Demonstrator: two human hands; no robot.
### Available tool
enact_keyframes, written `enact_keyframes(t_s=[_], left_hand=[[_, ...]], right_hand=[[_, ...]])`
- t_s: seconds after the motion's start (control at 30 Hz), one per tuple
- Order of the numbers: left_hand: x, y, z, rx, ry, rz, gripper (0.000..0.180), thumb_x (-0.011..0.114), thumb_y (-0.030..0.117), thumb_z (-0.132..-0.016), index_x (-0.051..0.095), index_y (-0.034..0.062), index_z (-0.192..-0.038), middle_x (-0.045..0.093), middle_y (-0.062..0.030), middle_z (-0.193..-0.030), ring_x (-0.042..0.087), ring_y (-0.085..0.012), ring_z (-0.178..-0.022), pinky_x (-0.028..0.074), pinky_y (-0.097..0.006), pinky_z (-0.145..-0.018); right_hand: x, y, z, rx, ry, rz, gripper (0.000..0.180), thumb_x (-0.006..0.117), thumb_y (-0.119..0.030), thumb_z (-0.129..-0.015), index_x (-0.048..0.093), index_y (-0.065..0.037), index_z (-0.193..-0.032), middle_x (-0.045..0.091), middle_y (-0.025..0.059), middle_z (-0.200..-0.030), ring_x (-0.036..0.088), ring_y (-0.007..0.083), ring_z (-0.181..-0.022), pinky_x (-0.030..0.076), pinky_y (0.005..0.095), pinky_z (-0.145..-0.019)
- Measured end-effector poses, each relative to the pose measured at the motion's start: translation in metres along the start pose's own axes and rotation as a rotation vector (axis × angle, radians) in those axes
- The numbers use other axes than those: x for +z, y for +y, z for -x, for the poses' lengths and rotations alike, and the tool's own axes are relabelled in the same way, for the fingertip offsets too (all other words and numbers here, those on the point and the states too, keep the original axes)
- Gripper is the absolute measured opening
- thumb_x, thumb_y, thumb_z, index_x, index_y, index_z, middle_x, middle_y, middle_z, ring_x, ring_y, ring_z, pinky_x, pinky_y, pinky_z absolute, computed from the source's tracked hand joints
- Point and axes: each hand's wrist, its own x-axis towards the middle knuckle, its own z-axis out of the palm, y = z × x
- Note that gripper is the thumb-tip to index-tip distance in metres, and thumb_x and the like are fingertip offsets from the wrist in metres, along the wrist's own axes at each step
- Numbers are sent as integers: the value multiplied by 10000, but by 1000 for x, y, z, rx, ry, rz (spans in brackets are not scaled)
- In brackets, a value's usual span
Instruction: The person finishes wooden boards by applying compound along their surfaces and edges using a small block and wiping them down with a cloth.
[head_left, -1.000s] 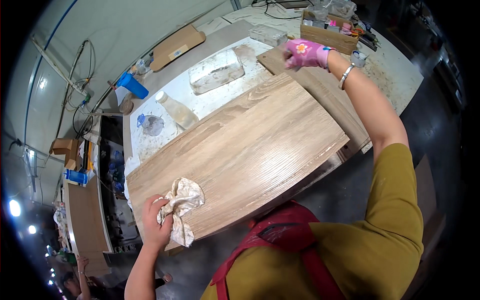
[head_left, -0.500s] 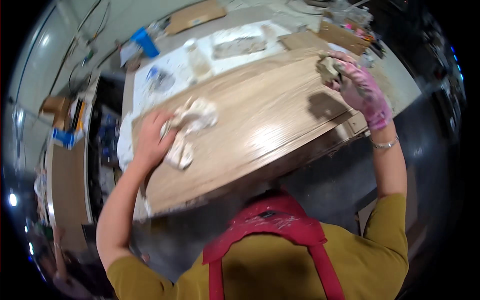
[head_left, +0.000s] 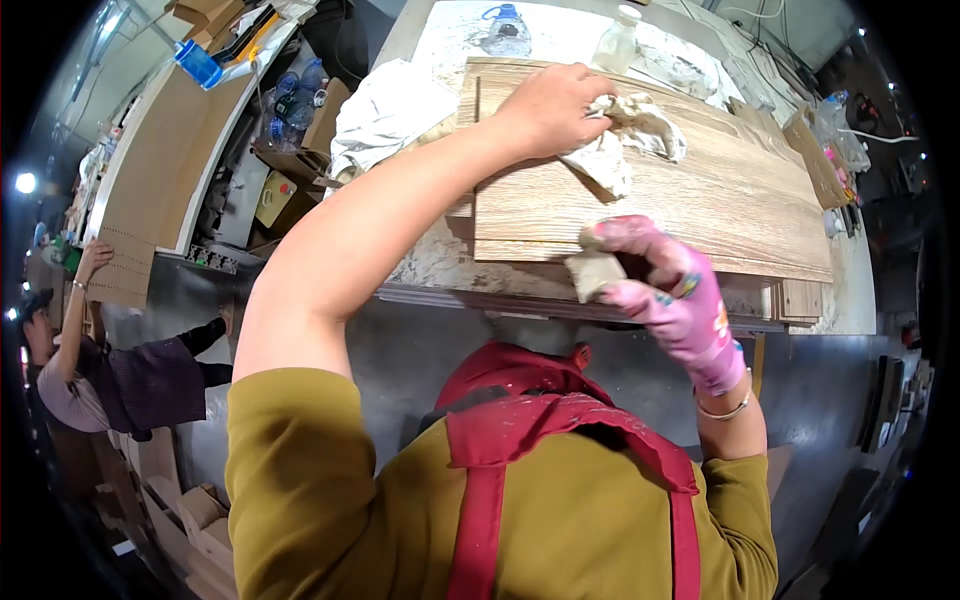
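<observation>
My left hand (head_left: pixel 548 112) is bare and rests near the far left part of a wood-grain board (head_left: pixel 730 205). Its fingers are closed on a crumpled, stained white rag (head_left: pixel 648 128), which lies against the board's surface. In a pink patterned glove, my right hand (head_left: pixel 690 300) hovers by the board's near edge. Thumb and fingers pinch a small beige pad (head_left: pixel 594 274), whose exact kind I cannot make out. Whether the pad touches the board's edge is unclear.
Behind the board stand a clear jug with a blue handle (head_left: pixel 506 34) and a whitish bottle (head_left: pixel 619 40). A white cloth (head_left: pixel 390 115) lies to its left. Bottles crowd a shelf (head_left: pixel 300 100) further left, where another person (head_left: pixel 130 385) bends beside a panel. A cardboard box (head_left: pixel 815 155) sits at right.
The view has turned, shifting the bench in the picture. My right hand has gone from the board's far right end to its near edge, still with the pad. My left hand keeps the rag.
</observation>
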Motion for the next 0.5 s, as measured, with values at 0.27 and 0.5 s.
enact_keyframes(t_s=[0.27,0.5], left_hand=[[4,-2,-4,-21,-1,18,386,602,356,-807,611,116,-1109,616,-155,-1039,579,-332,-1012,469,-427,-879],[8,-7,-3,25,65,28,354,615,320,-808,606,106,-1091,602,-167,-966,578,-342,-933,465,-419,-836]], right_hand=[[59,-1,-24,-273,-4,732,462,684,-31,-700,551,-56,-1142,575,161,-1097,594,338,-993,505,403,-811],[81,4,-35,-303,-27,870,499,681,13,-655,569,-61,-1137,582,156,-1082,601,334,-941,500,406,-756]])
